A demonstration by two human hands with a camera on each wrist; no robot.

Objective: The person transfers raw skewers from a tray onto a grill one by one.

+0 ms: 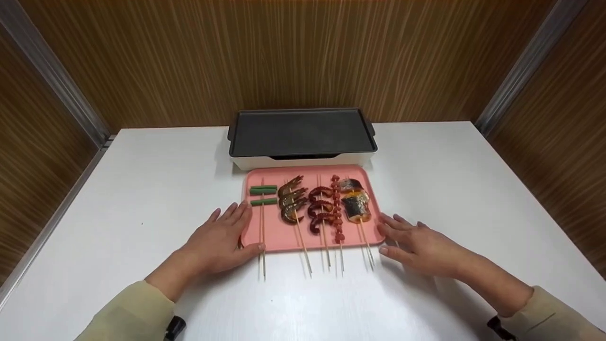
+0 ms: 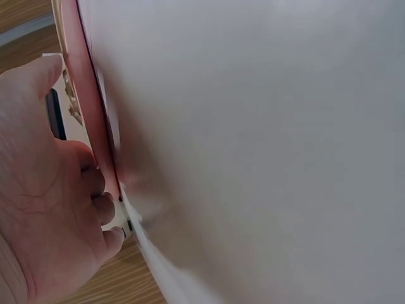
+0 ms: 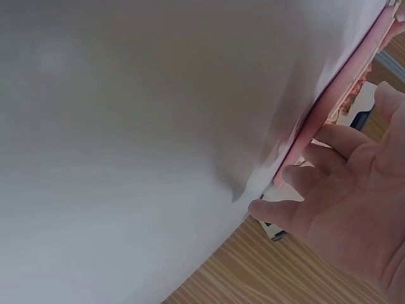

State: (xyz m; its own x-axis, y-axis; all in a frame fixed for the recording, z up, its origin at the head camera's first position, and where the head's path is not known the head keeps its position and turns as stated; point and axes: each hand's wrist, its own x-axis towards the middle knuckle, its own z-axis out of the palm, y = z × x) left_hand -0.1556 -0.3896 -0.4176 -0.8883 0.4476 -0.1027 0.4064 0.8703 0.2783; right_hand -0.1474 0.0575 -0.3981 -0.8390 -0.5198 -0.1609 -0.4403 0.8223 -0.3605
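Observation:
A pink tray (image 1: 282, 239) lies on the white table. My left hand (image 1: 220, 241) touches its left edge, fingers fairly straight, with the thumb at the front left corner near a stick. At the right edge, my right hand (image 1: 421, 244) rests its extended fingertips against the rim. Across the tray lie skewers of green stalks (image 1: 263, 190), shrimp (image 1: 292, 199), dark red curled tentacle pieces (image 1: 321, 217), small red pieces (image 1: 337, 213) and fish chunks (image 1: 356, 207). Their stick ends stick out over the front rim. Both wrist views show the tray's side beside the fingers.
Right behind the tray stands an electric griddle (image 1: 303, 132) with a black plate and white base. Wood-patterned panels (image 1: 303, 57) enclose the white table (image 1: 156, 189) at the back and both sides.

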